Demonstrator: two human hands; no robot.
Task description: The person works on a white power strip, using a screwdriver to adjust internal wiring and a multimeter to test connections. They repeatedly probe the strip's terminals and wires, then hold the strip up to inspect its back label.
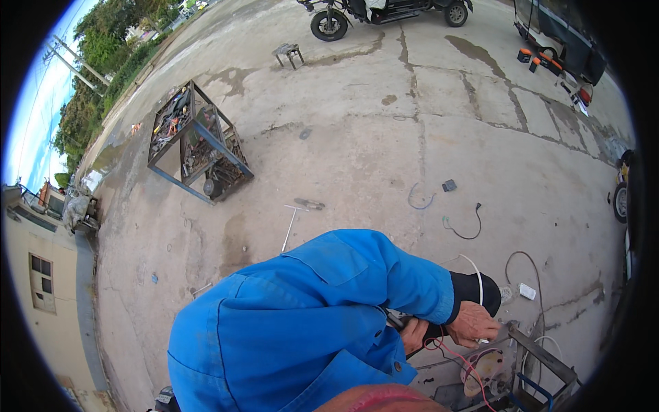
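My left arm, in a blue sleeve, reaches across to the lower right. My left hand (473, 323) is closed, fingers pointing down, with a small white piece (483, 340) at the fingertips. A white cable (476, 269) curves down over a rounded black shape toward this hand. Partly hidden by the left sleeve, my right hand (412, 335) has curled fingers near a dark grey object; what it grips cannot be made out. Red wires (458, 353) run below both hands, beside a round, pale, pinkish part (489, 367). A dark metal frame (546, 353) stands to the right.
A metal rack of tools and scrap (199, 141) stands at left. On the concrete lie a T-handled tool (291, 226), a black-plugged cord (473, 226), a small dark block (449, 185) and a white box (527, 292). A stool (287, 51) and a three-wheeler (384, 12) are farther off.
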